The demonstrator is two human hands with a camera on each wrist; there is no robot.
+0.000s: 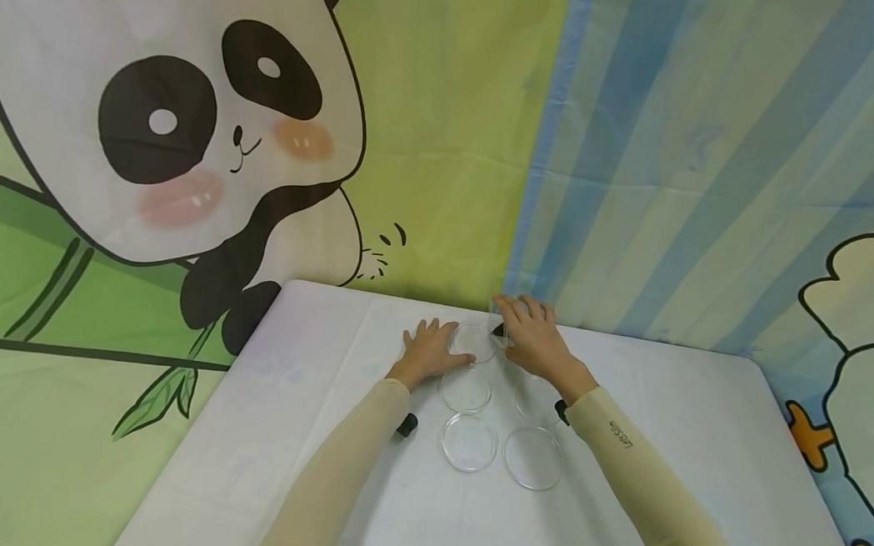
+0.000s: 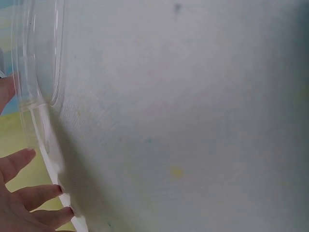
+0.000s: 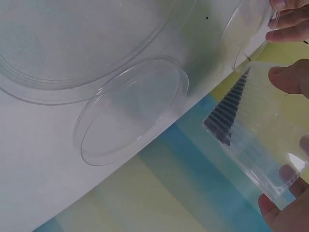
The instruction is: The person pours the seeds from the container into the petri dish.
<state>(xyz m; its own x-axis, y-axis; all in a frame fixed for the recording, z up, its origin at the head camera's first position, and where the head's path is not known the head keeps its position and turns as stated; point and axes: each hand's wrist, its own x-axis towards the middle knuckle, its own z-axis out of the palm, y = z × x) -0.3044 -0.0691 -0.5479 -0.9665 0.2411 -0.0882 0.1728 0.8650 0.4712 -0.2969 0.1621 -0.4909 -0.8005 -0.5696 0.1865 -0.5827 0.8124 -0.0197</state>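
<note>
My left hand (image 1: 428, 352) is at the far part of the white table, its fingers spread with thumb and forefinger at the rim of a clear round dish (image 1: 474, 343). The left wrist view shows the spread fingers beside the clear dish (image 2: 41, 58). To the right, at the table's back edge, my right hand (image 1: 534, 337) grips a clear plastic box (image 3: 263, 140) between thumb and fingers. A dark striped wedge (image 3: 228, 113) shows at one end of the box. Part of the box is hidden by the hand in the head view.
Nearer to me lie more clear round dishes: one at the middle left (image 1: 466, 389), one at the front left (image 1: 469, 443), one at the front right (image 1: 533, 458). Another dish (image 1: 530, 400) is partly behind the right wrist. A printed panda curtain (image 1: 445, 140) hangs behind the table (image 1: 310, 382).
</note>
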